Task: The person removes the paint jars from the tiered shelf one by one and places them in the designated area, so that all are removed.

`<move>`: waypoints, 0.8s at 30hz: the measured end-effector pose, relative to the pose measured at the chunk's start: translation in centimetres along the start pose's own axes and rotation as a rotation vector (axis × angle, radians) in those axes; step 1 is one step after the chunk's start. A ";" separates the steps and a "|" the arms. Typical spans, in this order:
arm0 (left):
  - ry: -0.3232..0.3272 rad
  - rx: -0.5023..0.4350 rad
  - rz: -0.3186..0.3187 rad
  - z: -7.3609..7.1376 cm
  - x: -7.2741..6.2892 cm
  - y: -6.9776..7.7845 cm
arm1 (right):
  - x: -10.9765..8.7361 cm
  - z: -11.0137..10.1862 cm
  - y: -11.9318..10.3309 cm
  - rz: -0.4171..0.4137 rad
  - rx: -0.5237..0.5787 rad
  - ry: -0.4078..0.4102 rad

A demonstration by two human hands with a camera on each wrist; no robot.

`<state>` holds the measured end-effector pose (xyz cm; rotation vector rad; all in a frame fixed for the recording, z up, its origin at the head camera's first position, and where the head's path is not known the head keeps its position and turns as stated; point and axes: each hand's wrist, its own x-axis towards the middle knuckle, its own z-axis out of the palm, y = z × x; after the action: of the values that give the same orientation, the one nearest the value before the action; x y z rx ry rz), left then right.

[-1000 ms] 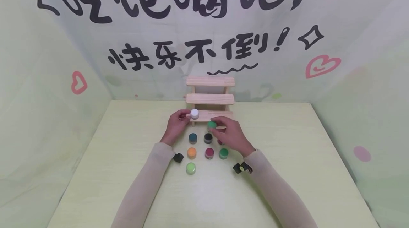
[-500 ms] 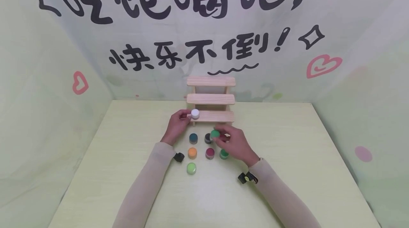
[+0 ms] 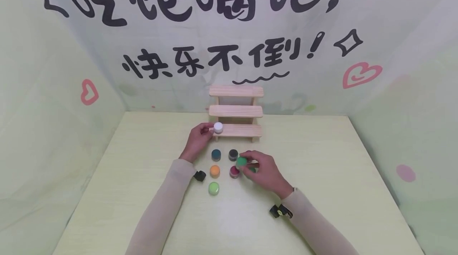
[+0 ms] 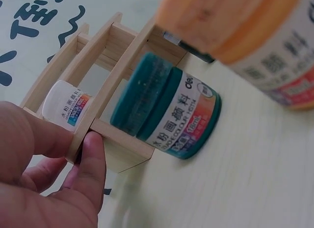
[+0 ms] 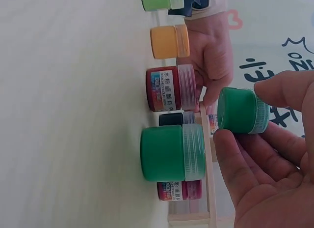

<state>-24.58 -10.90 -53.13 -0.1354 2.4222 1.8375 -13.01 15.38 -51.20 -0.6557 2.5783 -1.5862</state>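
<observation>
My left hand (image 3: 196, 140) pinches the left end of the bottom step of a three-tier wooden rack (image 3: 239, 130); in the left wrist view, fingers lie on both sides of the board. Beside those fingertips, a white-lidded paint jar (image 3: 218, 128) stands on that step. My right hand (image 3: 264, 169) holds a green paint jar (image 5: 238, 110) between thumb and fingers, raised over the jars on the table. Under it, a crimson jar (image 3: 234, 172) and another green jar (image 5: 162, 153) stand, the latter partly hidden by the hand in the head view.
Also on the table (image 3: 143, 147) stand a teal jar (image 3: 216, 155), a black jar (image 3: 233, 154), an orange jar (image 3: 215, 170) and a light green jar (image 3: 214, 188). Another crimson jar (image 5: 179, 190) is mostly hidden behind the right hand. A printed cloth (image 3: 171, 88) hangs behind the rack.
My right hand has carried the green jar away from the rack's bottom step, toward me and slightly right, over the other jars. The left hand and the white-lidded jar have stayed put.
</observation>
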 end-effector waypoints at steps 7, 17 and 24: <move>-0.024 -0.064 -0.016 0.0 0.1 -0.2 | -1.1 0.7 0.0 -0.030 0.025 0.001; -0.054 -0.109 -0.019 -0.1 0.2 -0.1 | -2.5 1.6 -0.2 -0.143 -0.079 -0.012; -0.058 -0.116 -0.015 -0.2 0.1 -0.1 | -3.1 2.1 -0.6 -0.157 -0.061 -0.048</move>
<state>-24.66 -11.10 -53.14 -0.1071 2.2710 1.9466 -9.50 14.54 -52.23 -0.9101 2.6077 -1.5164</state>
